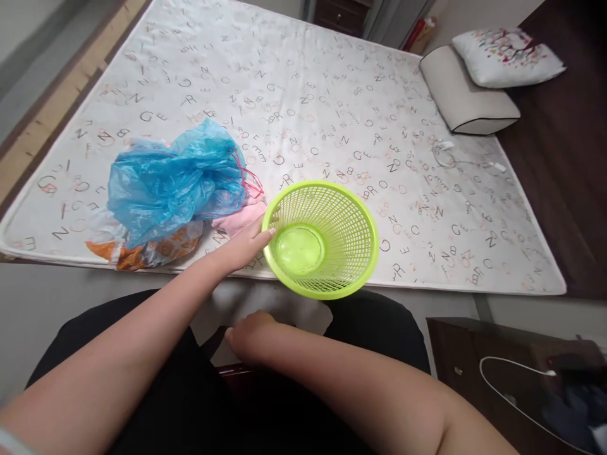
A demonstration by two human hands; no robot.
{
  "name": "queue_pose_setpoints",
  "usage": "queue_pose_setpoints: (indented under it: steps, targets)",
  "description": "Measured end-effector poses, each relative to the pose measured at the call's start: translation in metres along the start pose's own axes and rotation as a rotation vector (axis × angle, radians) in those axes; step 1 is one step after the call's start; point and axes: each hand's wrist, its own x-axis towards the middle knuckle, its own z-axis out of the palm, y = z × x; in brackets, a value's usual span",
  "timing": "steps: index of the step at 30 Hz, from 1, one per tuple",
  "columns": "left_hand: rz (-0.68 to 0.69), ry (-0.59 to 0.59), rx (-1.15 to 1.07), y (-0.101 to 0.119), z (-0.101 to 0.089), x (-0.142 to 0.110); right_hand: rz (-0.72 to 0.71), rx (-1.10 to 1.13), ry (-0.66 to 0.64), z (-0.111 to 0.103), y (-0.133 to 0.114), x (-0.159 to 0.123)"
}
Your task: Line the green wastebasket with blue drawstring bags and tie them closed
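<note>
My left hand point(249, 243) is closed on the left rim of a lime-green plastic basket point(367, 253), thumb over the edge. The basket tips toward me at the near edge of the mattress, and its round solid bottom shows inside the mesh wall. Low between my knees is my right hand point(253, 335), curled, with its fingers mostly turned away; what it holds, if anything, is hidden. Just left of the basket lies pink cloth point(241, 218), partly under a crumpled blue plastic bag point(180, 180) with red drawstrings. An orange-and-white plastic bag point(161, 249) pokes out beneath the blue one.
A mattress point(327, 101) printed with letters spreads out before me. At its far right are a beige pillow point(465, 88) and a white patterned cushion point(509, 57). A white cable point(446, 158) lies nearby. Dark wooden drawers point(469, 366) stand at the lower right.
</note>
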Motion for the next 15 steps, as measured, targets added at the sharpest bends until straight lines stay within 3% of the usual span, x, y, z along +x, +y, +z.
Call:
queue_pose_setpoints:
  steps: [8,15]
  targets:
    - [0.005,0.012,-0.002,-0.0011,0.0028,-0.0009,-0.08,-0.025,0.033,0.0062,-0.0029,-0.0046]
    - [0.015,0.027,0.013,0.0002,0.0037,-0.0013,-0.056,-0.036,0.038,0.0087,-0.0002,0.0011]
